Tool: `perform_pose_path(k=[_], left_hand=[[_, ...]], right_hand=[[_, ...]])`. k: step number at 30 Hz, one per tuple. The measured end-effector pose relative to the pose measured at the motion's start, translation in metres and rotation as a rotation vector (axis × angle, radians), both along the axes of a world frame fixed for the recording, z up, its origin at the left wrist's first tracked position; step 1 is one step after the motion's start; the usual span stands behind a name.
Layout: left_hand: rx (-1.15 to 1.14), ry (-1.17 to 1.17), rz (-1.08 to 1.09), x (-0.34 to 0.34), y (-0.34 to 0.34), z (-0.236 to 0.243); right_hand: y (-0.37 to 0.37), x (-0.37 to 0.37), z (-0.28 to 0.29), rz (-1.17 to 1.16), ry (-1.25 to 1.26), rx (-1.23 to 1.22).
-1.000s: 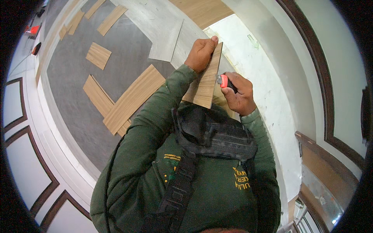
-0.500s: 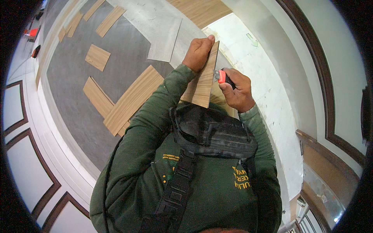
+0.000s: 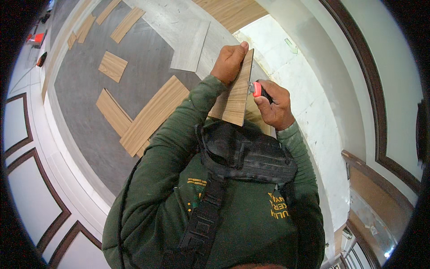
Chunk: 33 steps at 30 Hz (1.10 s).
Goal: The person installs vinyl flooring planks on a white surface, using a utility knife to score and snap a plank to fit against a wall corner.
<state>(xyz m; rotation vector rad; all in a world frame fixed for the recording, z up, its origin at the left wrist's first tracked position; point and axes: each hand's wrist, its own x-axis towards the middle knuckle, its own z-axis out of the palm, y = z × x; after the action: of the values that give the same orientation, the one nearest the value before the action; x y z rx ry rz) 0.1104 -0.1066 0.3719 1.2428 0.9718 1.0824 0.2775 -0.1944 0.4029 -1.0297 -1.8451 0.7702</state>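
My left hand [image 3: 228, 62] is closed on the upper part of a wood-grain plank [image 3: 230, 104], which stands tilted in front of my chest, with the thumb at its top. In my right hand [image 3: 275, 105] is a red-and-black utility knife [image 3: 262, 89], its metal head at the plank's right edge. The fingers of that hand are wrapped round the handle. A black chest bag [image 3: 246, 157] hangs just below the plank's lower end.
Several loose wood-grain planks [image 3: 154, 116] lie on grey flooring [image 3: 85, 125] to the left. Pale planks [image 3: 188, 45] and laid wood-grain boards [image 3: 233, 11] are beyond my hands. A curved white wall with dark trim [image 3: 376, 112] is at the right.
Over the last second my hands shifted a little left with the plank and knife, the right also slightly upward. In the last half second both moved only very slightly.
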Motion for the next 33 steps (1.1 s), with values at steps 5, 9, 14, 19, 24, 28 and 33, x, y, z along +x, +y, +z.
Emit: perform_pose_path(k=[5, 9, 14, 19, 24, 28, 33], left_hand=[[0.051, 0.068, 0.015, 0.004, 0.000, -0.009], [0.046, 0.025, 0.012, 0.006, 0.002, -0.012], [0.116, 0.118, -0.008, 0.007, -0.004, -0.005], [-0.029, 0.031, -0.048, 0.010, -0.008, -0.001], [0.007, 0.030, -0.013, 0.009, -0.002, -0.004], [0.018, 0.018, -0.018, 0.007, -0.002, -0.007], [0.050, 0.024, -0.021, 0.005, 0.001, -0.004]], right_hand=[[0.008, 0.001, -0.003, -0.057, 0.000, -0.030], [0.013, 0.001, -0.004, -0.066, 0.000, -0.011], [0.028, 0.001, -0.011, -0.195, 0.040, -0.042], [0.022, 0.008, -0.014, -0.170, 0.055, -0.035], [0.000, 0.006, -0.008, -0.016, 0.062, -0.061], [-0.003, 0.006, -0.004, 0.005, 0.019, -0.057], [-0.005, 0.006, -0.005, 0.003, 0.023, -0.039]])
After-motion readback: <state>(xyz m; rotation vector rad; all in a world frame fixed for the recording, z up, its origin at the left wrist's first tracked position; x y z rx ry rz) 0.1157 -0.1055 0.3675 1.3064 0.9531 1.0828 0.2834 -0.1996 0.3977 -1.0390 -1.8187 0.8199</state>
